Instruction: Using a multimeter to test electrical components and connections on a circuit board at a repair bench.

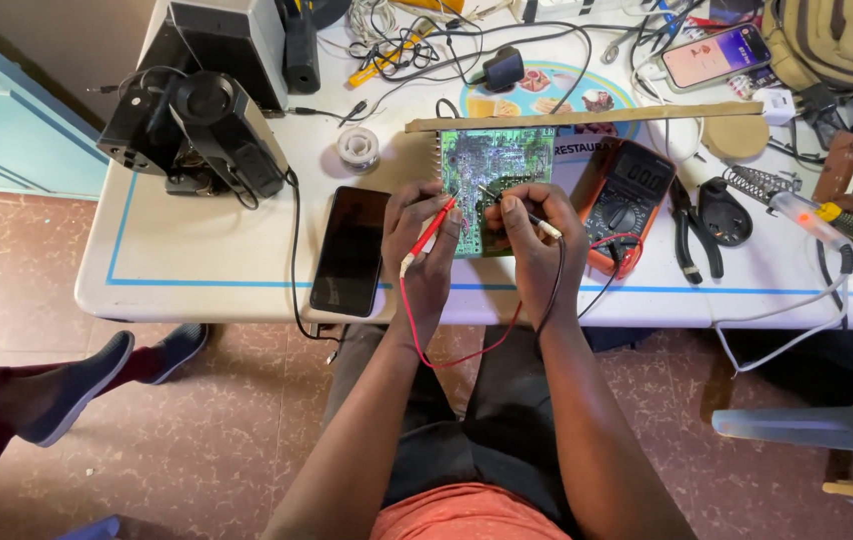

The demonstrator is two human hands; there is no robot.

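Tabletop (197, 255), white with a thin blue border line, sits over a mottled brown floor, and the green circuit board (487, 180) lies near its front edge. Left hand (425, 240) pinches the red probe (429, 232), tip down on the board; right hand (537, 235) grips the black probe (527, 212) likewise. Left of the board lies a dark phone (351, 250), right of it an orange multimeter (627, 195), then pliers (692, 235). Clutter crowds behind the board; bare white spreads far left.
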